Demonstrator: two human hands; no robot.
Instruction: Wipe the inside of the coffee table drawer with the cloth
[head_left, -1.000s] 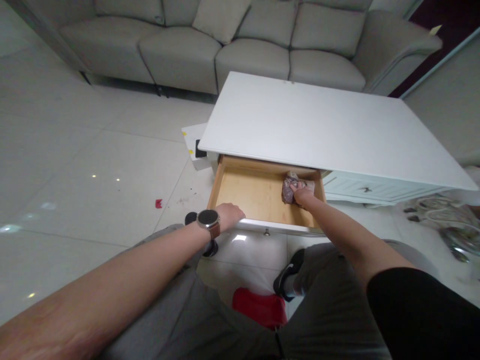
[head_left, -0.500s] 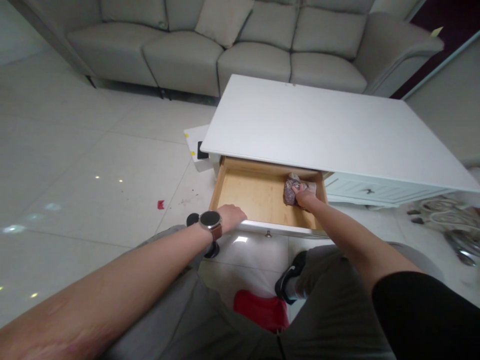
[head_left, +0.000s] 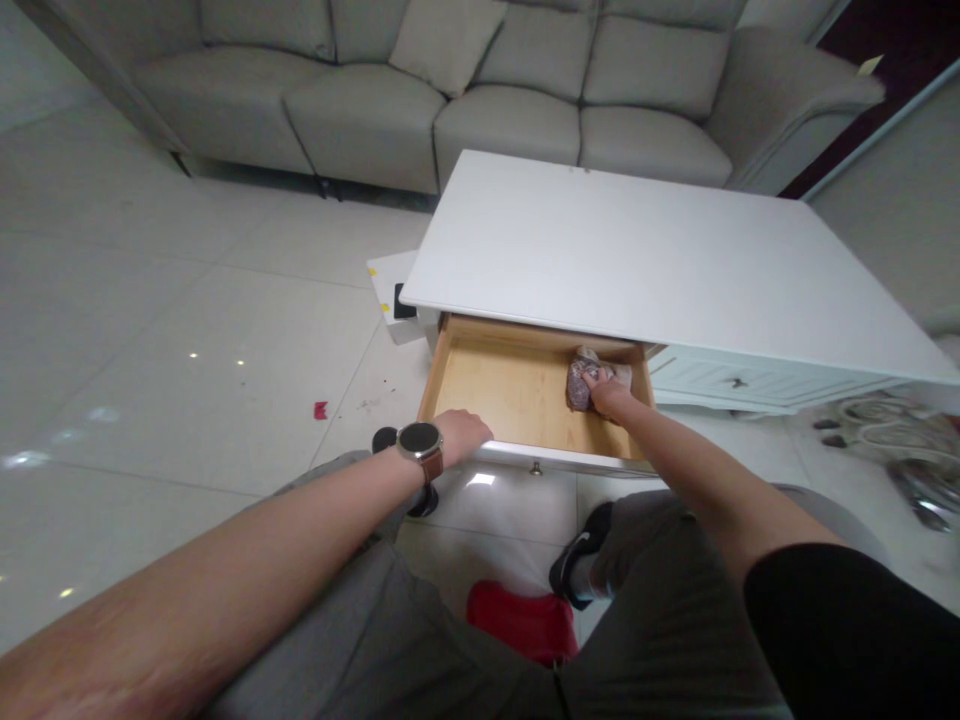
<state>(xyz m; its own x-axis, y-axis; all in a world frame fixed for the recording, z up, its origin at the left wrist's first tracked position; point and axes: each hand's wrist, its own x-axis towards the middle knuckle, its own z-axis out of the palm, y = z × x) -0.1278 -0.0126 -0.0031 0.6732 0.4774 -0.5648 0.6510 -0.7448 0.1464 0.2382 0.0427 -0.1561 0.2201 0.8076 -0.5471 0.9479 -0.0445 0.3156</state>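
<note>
Fingers of the right hand press down onto a patterned bundle, brownish-purple with paler parts, and touch its upper side; the tips are partly hidden, so I cannot tell whether they are clamped on it or simply lie against it. The bundle sits on the wooden floor of a pulled-out drawer, near the back and close to the right-hand side wall, with a pale portion showing beyond the hand. The left hand lies over the front edge of the same drawer, toward its left end, fingers side by side; their tips are out of sight, and whether they grip the panel cannot be told. On that wrist is a round dark-faced watch with a brown strap. A small metal knob stands out from the drawer front, between the two hands. Above the drawer stretches the white tabletop, and to the right a second drawer front is closed. Just beside the table's left end is a white box with yellow marks, a grey sofa stands behind, and something red lies on the tiled floor between the person's legs.
</note>
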